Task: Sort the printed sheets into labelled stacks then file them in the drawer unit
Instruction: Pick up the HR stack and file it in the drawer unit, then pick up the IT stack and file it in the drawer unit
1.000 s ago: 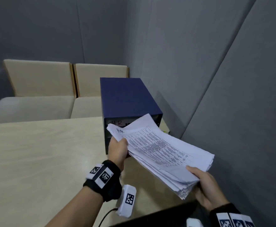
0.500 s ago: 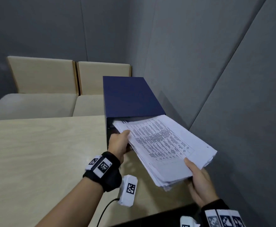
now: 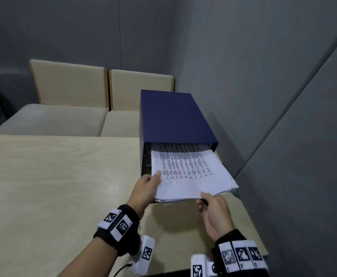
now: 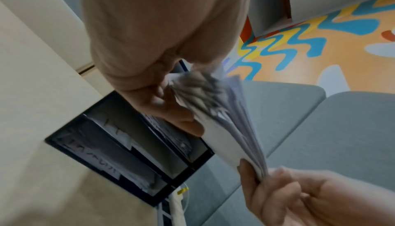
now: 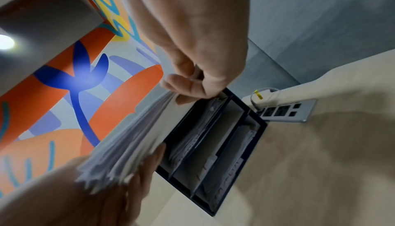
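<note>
Both hands (image 3: 147,188) (image 3: 216,214) gripping sheets (image 3: 191,172) at drawer unit (image 3: 173,116)

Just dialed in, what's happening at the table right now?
A person is feeding a thick stack of printed sheets into the top slot of the blue drawer unit on the table. The left hand grips the stack's left edge and the right hand pinches its near edge. The far end of the stack is inside the opening; most of it sticks out. The wrist views show lower compartments that hold papers.
</note>
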